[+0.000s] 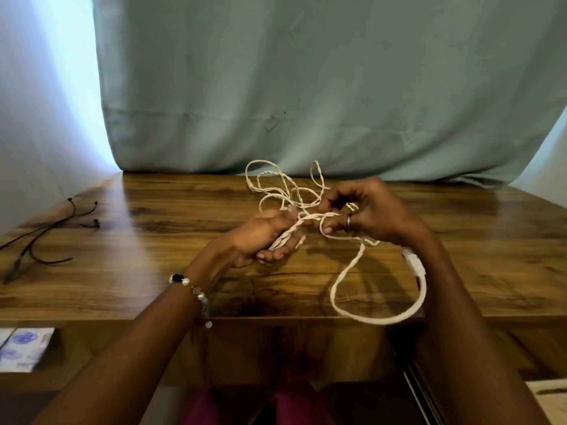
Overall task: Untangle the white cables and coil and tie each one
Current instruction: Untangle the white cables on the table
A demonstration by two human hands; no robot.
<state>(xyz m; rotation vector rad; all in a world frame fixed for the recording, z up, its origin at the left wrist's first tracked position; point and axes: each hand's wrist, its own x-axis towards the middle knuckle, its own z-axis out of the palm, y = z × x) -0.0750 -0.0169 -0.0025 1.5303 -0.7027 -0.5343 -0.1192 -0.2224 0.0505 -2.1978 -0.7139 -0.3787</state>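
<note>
Above the table (153, 271) centre | left hand (264, 237) grips twisted white cables (287, 237); right hand (368, 210) pinches a strand at 3 o'clock | loops trail toward 12 | advice: unwind twists slowly, avoid tightening; ties (46, 237) wait at 9.
</note>
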